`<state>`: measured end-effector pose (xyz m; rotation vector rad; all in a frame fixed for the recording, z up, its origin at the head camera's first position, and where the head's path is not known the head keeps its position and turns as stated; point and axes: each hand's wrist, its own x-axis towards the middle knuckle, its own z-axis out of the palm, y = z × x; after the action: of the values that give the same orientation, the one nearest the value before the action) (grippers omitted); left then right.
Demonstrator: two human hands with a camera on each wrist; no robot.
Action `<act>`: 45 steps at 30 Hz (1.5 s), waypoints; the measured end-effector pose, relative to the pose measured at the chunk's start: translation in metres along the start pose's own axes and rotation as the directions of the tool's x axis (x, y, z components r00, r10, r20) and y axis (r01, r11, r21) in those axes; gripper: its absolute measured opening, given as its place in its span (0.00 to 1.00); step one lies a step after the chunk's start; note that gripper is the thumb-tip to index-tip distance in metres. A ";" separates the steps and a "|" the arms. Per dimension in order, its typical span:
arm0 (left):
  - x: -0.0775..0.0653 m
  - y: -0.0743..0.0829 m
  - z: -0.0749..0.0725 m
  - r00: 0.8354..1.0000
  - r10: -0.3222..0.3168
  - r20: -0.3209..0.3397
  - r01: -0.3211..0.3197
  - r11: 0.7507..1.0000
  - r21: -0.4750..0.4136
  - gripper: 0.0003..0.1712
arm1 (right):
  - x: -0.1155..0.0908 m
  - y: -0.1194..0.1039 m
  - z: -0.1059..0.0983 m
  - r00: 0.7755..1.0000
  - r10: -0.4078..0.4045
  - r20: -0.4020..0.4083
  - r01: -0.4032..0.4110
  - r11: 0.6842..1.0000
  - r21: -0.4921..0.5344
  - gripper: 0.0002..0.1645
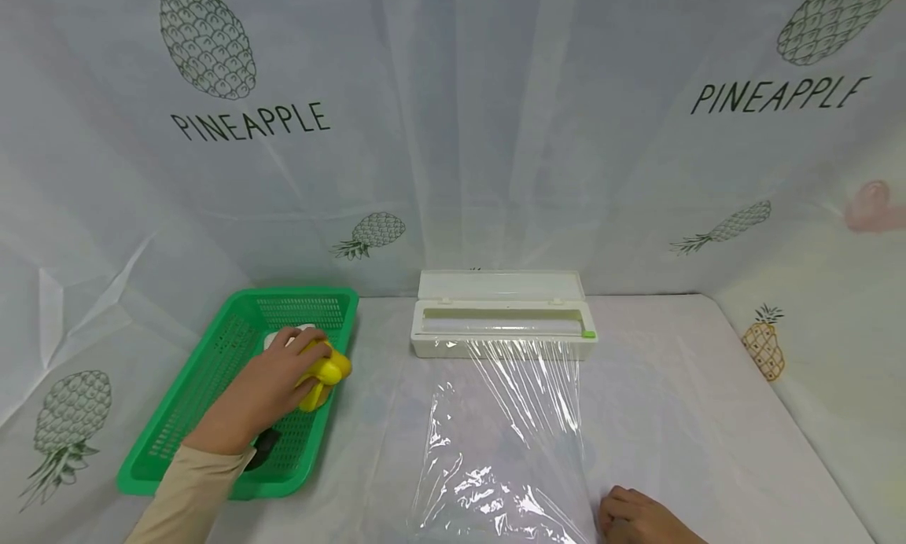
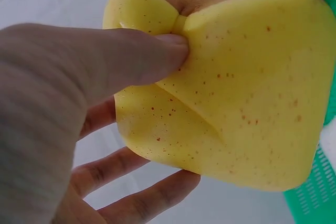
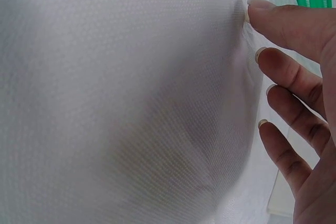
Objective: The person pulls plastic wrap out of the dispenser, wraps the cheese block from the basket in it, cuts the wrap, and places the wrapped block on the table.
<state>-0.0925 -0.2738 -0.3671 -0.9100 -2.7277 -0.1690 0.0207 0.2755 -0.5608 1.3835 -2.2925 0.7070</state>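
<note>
A yellow star fruit [image 1: 333, 369], lobed, glossy and flecked with brown in the left wrist view, is in my left hand [image 1: 278, 387]. My thumb presses into one of its grooves, and the fingers come round from the other side. Hand and fruit are over the right side of a green plastic basket [image 1: 300, 469]. My right hand [image 1: 640, 517] is low in the head view, its fingers loosely bent, beside the right edge of a sheet of cling film [image 1: 488, 442]. Its fingertips come close to white cloth in the right wrist view, with no object seen between them.
A white cling film dispenser [image 1: 502, 347] stands at the back with its lid [image 1: 499, 284] raised and the film drawn forward over the table [image 1: 679, 402]. Inside the basket are a white item [image 1: 269, 340] and a black item [image 1: 263, 450]. Pineapple-print cloth hangs behind.
</note>
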 end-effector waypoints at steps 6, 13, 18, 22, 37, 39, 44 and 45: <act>0.011 0.011 -0.007 1.000 0.018 -0.023 -0.018 1.000 -0.009 0.24 | -0.002 0.004 0.002 0.999 -0.027 -0.024 0.027 1.000 0.015 0.29; 0.029 0.031 -0.005 0.995 0.080 -0.059 -0.082 0.996 -0.034 0.24 | -0.003 0.000 0.001 1.000 0.024 -0.005 -0.024 1.000 0.007 0.28; 0.036 0.045 0.002 0.985 0.146 -0.094 -0.150 0.988 -0.027 0.24 | -0.003 0.001 0.002 1.000 0.012 -0.001 -0.012 1.000 -0.008 0.29; 0.042 0.057 0.011 0.974 0.189 -0.123 -0.192 0.981 -0.014 0.24 | -0.002 0.002 0.002 1.000 -0.012 -0.011 0.012 1.000 0.007 0.29; 0.053 0.091 0.040 0.969 0.240 -0.060 -0.241 0.971 -0.001 0.23 | -0.006 0.006 0.005 0.999 -0.035 -0.025 0.035 0.999 0.016 0.25; 0.054 0.095 0.045 0.967 0.247 -0.060 -0.248 0.969 -0.014 0.22 | -0.006 0.005 0.005 0.999 -0.026 -0.019 0.026 1.000 0.002 0.25; 0.056 0.109 0.055 0.961 0.273 -0.049 -0.274 0.961 -0.028 0.21 | -0.005 0.004 0.004 1.000 -0.003 -0.010 0.003 1.000 -0.009 0.26; 0.056 0.112 0.057 0.959 0.280 -0.047 -0.282 0.959 -0.030 0.21 | -0.005 0.004 0.004 1.000 -0.005 -0.013 0.005 1.000 0.000 0.26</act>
<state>-0.0799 -0.1413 -0.4026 -1.2758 -2.5284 -0.1805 0.0186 0.2779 -0.5679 1.3806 -2.2778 0.7127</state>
